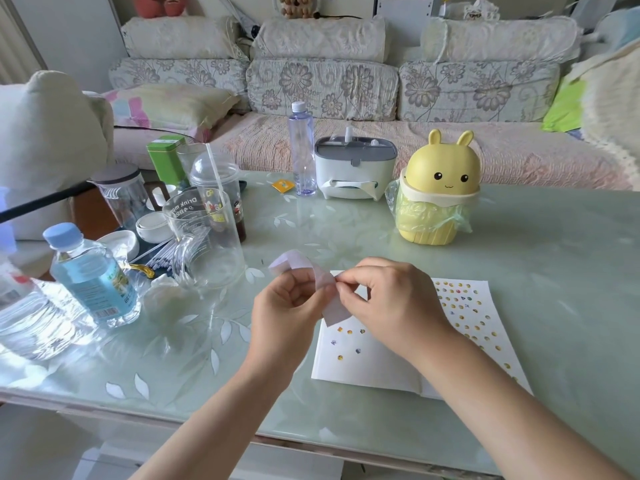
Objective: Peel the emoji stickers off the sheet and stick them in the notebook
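Two bare hands meet over the glass-topped table (pixel 554 271), a little in front of its middle, and share one sticker sheet (pixel 334 311). The left hand (pixel 287 306) has its fingers curled in and grips the sheet from the nine o'clock side. The right hand (pixel 391 303) pinches it between thumb and forefinger from the three o'clock side. Whether a single sticker sits between those fingertips cannot be told.

The sheet is held clear of the table and bent into a loop. One end arches up toward eleven o'clock and the other hangs down toward six o'clock over the notebook. Only its pale, plain side shows.

The notebook (pixel 367 362) lies open and flat on the table, directly under the right hand and wrist. It spreads toward four o'clock from the hands. Its left page carries a few small emoji stickers (pixel 349 331). The right page has many more of them in rows, partly hidden by the right forearm.

Beyond the hands, at one o'clock, stands a yellow rabbit-shaped bin (pixel 438 188) lined with a plastic bag. At twelve o'clock stand a white and grey tissue box (pixel 355 168) and, just beside it, a clear bottle (pixel 302 150). At ten o'clock, near the left hand, stands a glass mug (pixel 204 237). Farther out at nine o'clock stands a blue-capped bottle (pixel 93 275). A flowered sofa (pixel 322 88) runs behind the table.
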`<action>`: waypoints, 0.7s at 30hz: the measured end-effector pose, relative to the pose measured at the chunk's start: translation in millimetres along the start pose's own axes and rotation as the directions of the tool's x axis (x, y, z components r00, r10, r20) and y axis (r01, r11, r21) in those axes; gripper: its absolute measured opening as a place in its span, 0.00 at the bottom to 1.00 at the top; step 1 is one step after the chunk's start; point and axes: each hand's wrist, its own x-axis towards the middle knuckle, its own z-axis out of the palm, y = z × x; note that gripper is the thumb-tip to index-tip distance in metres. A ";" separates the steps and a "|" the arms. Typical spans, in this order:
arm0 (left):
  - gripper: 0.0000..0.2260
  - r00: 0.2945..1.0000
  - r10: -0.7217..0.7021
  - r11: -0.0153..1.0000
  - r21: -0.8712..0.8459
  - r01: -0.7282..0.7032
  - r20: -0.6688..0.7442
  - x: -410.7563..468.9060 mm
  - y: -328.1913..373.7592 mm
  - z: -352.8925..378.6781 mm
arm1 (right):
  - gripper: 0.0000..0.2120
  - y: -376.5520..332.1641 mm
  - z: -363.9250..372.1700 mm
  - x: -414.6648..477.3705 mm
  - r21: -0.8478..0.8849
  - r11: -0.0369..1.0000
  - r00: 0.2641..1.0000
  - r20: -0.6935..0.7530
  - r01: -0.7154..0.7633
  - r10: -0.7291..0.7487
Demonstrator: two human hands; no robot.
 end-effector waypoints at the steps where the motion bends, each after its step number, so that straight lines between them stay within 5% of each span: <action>1: 0.04 1.000 0.019 1.000 0.021 -0.019 0.003 -0.1 0.7 -0.5 | 0.11 1.1 -1.2 0.5 0.000 1.000 1.000 0.004 0.012 -0.012; 8: 0.06 0.996 0.084 0.982 0.168 -0.089 0.036 1.0 5.5 -2.8 | 0.05 2.3 -6.6 -1.1 -0.015 1.000 0.999 -0.025 0.020 -0.021; 12: 0.09 0.996 0.078 0.974 0.210 -0.086 0.045 2.8 7.4 -5.2 | 0.04 1.6 -7.9 0.0 0.208 0.965 0.987 0.071 -0.156 0.145; 16: 0.09 0.999 0.042 0.969 0.245 -0.035 -0.024 6.2 6.8 -10.0 | 0.08 6.6 -10.4 7.1 0.457 0.777 0.901 0.242 -0.432 0.359; 18: 0.07 0.995 0.021 0.968 0.253 0.003 -0.093 10.5 3.9 -15.8 | 0.07 20.9 -6.9 3.2 0.322 0.862 0.919 0.171 -0.392 0.355; 21: 0.05 0.981 -0.045 0.972 0.218 0.087 -0.191 18.6 -0.1 -25.8 | 0.06 37.3 4.2 -8.2 -0.143 0.986 0.984 0.139 -0.089 0.109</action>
